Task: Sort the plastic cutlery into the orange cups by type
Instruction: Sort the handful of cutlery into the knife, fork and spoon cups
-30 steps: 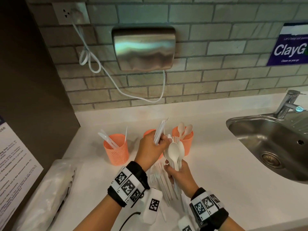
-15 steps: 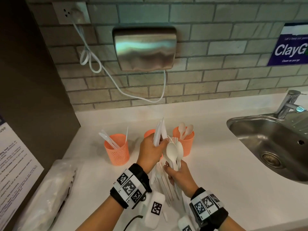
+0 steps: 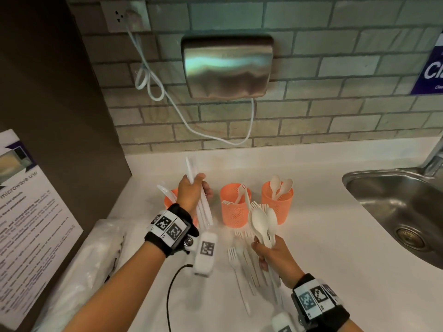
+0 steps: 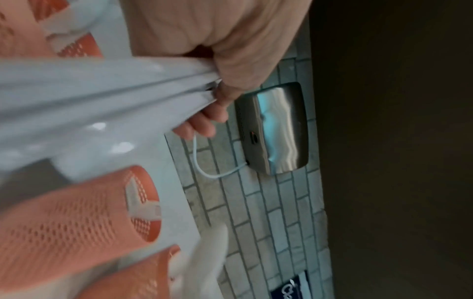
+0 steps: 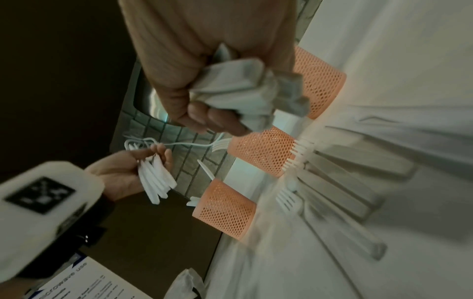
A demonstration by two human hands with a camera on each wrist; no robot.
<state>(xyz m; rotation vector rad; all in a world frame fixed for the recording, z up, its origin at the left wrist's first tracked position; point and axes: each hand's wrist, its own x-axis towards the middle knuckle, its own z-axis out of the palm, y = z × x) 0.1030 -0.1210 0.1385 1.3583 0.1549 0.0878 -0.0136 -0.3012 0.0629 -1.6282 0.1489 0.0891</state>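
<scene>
3 orange mesh cups are standing in a row on the white counter (image 3: 323, 236). Clear knives are sitting in the left cup (image 3: 169, 202), forks in the middle cup (image 3: 233, 212), 2 spoons in the right cup (image 3: 279, 204). A bundle of white knives (image 3: 203, 207) is being gripped by the left hand (image 3: 191, 192), fingers curled round it, just above the left cup. A bunch of spoons (image 3: 262, 224) and forks is being clutched by the right hand (image 3: 275, 252) in front of the middle & right cups. Loose forks (image 3: 242, 267) are lying on the counter beside that hand.

Handle ends squeezed in the right fist are being shown only by the right wrist cam; the left wrist view is badly blurred. A plastic bag (image 3: 91, 267) is lying at the counter's left edge.

"microwave use" is being read off the paper notice (image 3: 26, 221); only "Cl" on the purple sign (image 3: 431, 73).
</scene>
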